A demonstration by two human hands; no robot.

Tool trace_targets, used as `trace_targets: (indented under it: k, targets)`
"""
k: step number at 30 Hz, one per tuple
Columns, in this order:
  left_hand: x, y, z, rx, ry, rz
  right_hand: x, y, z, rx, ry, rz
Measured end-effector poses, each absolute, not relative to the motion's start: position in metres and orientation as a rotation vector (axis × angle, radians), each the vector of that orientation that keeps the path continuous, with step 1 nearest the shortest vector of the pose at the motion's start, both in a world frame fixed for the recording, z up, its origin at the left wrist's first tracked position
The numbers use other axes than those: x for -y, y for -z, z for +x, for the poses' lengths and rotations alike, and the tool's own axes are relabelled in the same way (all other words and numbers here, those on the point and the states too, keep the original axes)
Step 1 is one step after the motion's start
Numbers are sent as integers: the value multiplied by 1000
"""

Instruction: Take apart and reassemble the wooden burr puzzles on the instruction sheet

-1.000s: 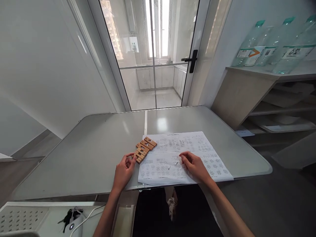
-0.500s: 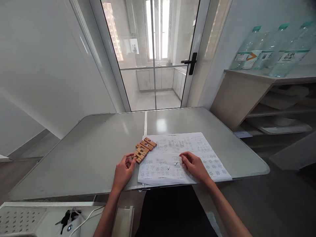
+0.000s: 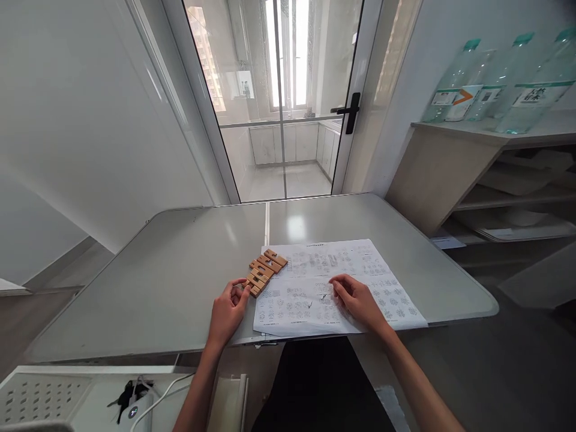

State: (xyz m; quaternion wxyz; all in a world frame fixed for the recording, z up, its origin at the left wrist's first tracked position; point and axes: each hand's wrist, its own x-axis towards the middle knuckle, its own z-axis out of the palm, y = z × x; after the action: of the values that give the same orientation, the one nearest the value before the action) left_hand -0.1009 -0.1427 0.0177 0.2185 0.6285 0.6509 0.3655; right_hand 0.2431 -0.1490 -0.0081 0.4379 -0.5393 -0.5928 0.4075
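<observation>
Several flat brown wooden puzzle pieces with cut-outs [image 3: 265,271] lie in a slanting row, partly over the left edge of a printed paper sheet [image 3: 310,324]. My left hand [image 3: 228,309] is closed at the near end of this row, thumb and fingertips on the nearest piece. Over the right half of the sheet rests my right hand [image 3: 357,300], its fingers curled together and nothing visible in them. Two small dark marks or bits [image 3: 309,305] show on the paper between the hands; I cannot tell which they are.
The grey table [image 3: 180,270] has a seam down its middle. Beyond it stands a glass door [image 3: 283,123]. Plastic bottles [image 3: 450,84] stand on a shelf unit [image 3: 450,168] at right. Below left, a white surface [image 3: 99,396] carries keys and a cable.
The view has shifted slightly. Both hands and the wooden pieces keep the same places on the table.
</observation>
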Motion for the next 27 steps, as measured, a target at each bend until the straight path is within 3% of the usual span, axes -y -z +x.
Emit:
trace_targets:
  k: [27]
  targets:
    - [143, -11, -104, -1766, -1036, 1704, 149, 12, 243, 1414, -1040, -1322]
